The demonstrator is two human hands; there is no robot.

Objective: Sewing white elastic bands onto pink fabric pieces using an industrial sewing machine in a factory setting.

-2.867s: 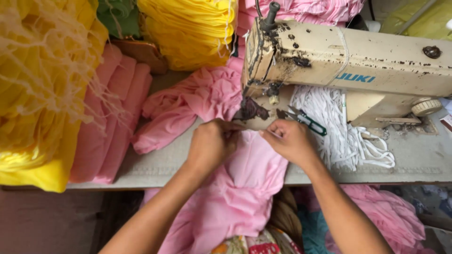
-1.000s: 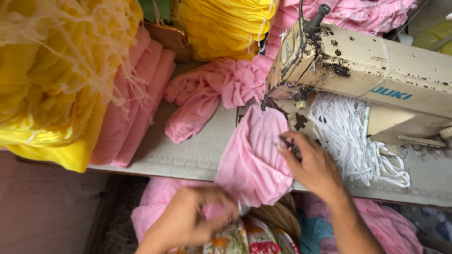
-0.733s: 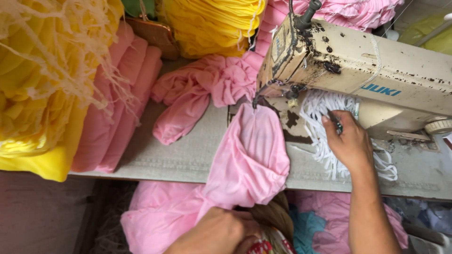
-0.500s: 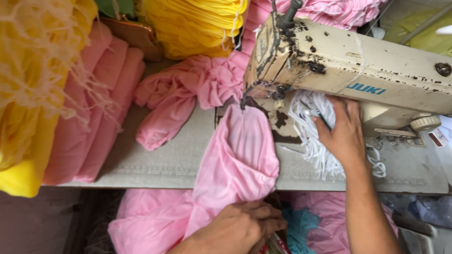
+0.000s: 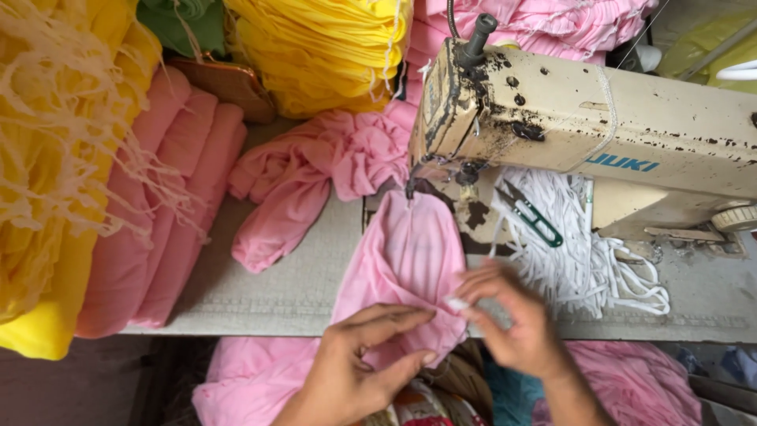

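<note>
Sewing machine (image 5: 599,134): cream metal body, boxy, paint chipped and stained dark with oil, black knob on top, needle end over the table's middle.
Table (image 5: 292,292): grey, flat, matte, worn top; front edge runs across the lower frame.
Yellow fabric stack (image 5: 55,181): left side, soft folds, pale frayed fringe threads hang over it.
Yellow fabric bundle (image 5: 323,47): top centre, thin layered edges, rounded heap.
Folded pink rolls (image 5: 158,221): salmon-pink, smooth, thick padded folds, lie beside the yellow stack on the table's left.
Crumpled pink cloth (image 5: 307,173): knit, wrinkled, twisted heap behind the needle area.
Pink fabric piece (image 5: 406,260): soft stretchy knit, rounded tube-like shape; top end sits under the needle, lower end drapes over the table's front edge into the hands.
White elastic cord pile (image 5: 583,260): flat narrow strips, tangled loose loops, right of the needle, under the machine arm.
Left hand (image 5: 355,379): at the table's front edge, thumb and forefinger closed in a pinch on the pink piece's gathered lower edge, other fingers curled under the cloth.
Right hand (image 5: 512,323): just beside the left, fingertips pinched together on the same gathered edge and on a small white tab (image 5: 456,303).
Thread snips (image 5: 532,214): small, dark blades, green handle, lie on the cord pile, apart from both hands.
</note>
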